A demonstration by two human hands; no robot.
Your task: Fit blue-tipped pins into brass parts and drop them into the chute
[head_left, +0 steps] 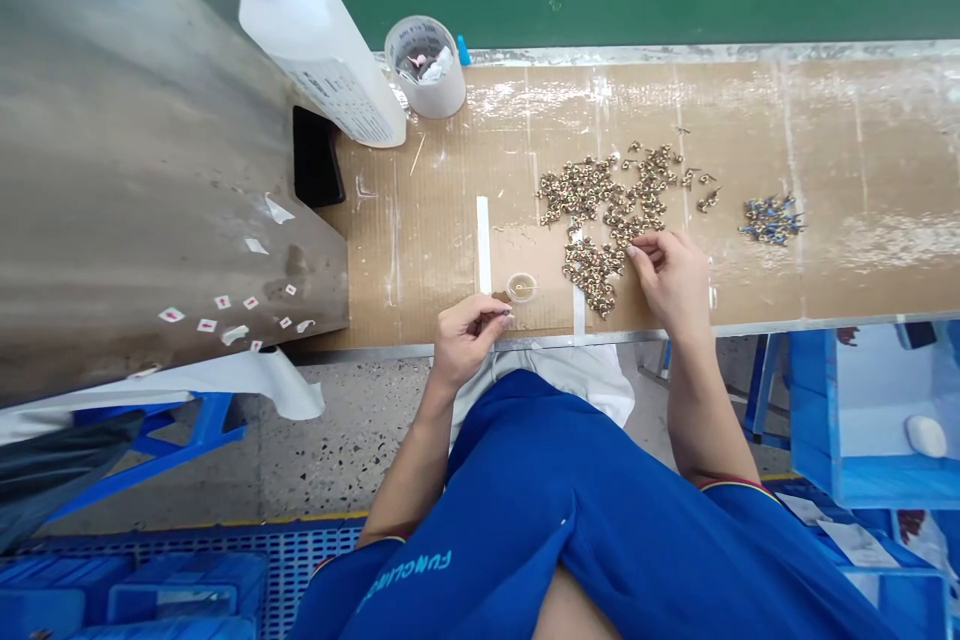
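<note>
My left hand is closed in a pinch near the bench's front edge; what sits between its fingertips is too small to name. Just to its right lies a small round clear dish with a thin stick in it. My right hand touches the right side of a spread pile of small brass-and-dark metal parts, thumb and forefinger pinched together. Whether a part is between those fingers cannot be made out. Farther right lies a smaller heap of similar parts with blue ends.
On the cardboard-covered bench, a white bottle with a blue cap and a tape-roll cup stand at the back left. A metal housing borders the left side, beside a black object. Blue crates stand below right.
</note>
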